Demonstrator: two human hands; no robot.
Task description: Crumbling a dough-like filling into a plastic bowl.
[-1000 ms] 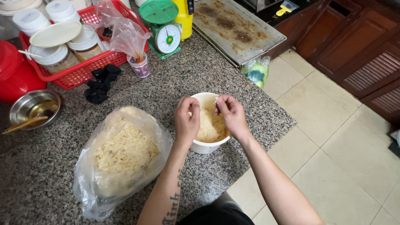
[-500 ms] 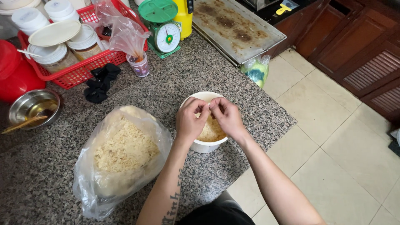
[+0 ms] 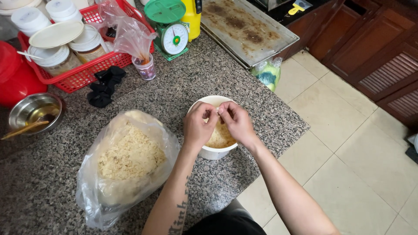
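White bowl (image 3: 214, 152) sits under both hands (image 3: 217, 124), fingertips pinched together, apparently on a shred of its filling.

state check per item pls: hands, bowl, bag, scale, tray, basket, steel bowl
left hand: over bowl, fingertips pinched
right hand: same, meeting left
bowl: upright, part-filled with pale shreds
bag: open, full of shreds
scale: pan empty
tray: empty, stained
basket: full of lidded tubs
steel bowl: holds spoon

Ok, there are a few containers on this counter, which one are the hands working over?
The white bowl at the counter's front edge: left hand and right hand meet right above it. The steel bowl and red basket sit far off, untouched.
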